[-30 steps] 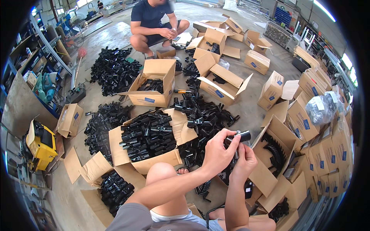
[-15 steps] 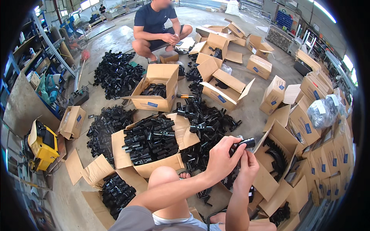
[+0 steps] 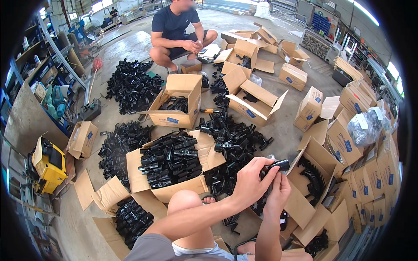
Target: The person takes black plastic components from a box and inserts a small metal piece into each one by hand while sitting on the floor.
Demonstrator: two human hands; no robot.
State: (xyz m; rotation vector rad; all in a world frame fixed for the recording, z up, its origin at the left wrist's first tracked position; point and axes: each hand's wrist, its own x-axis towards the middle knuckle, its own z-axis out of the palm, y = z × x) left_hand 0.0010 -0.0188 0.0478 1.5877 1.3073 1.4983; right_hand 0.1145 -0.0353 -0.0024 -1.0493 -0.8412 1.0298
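Note:
A short black pipe fitting [image 3: 284, 165] with a glossy surface is gripped in my left hand [image 3: 252, 180], its round end poking out to the right past the fingertips. Just below it, my right hand [image 3: 278, 193] is closed, thumb and fingers pinched together against the underside of the fitting. Whatever sits between those right fingers is hidden. Both hands are held up in front of an open carton [image 3: 327, 163], which contains curved rows of black parts [image 3: 311, 180].
A heaped carton of black fittings [image 3: 170, 158] stands before my knee. Loose piles [image 3: 135, 85] and more open cartons [image 3: 257, 102] spread beyond. A co-worker [image 3: 178, 35] squats at the far side. Stacked boxes [image 3: 365, 185] line the right; a yellow machine [image 3: 48, 163] stands left.
The fitting and my left hand have shifted very slightly downward and right. My right hand sits slightly lower, its fingers still pinched.

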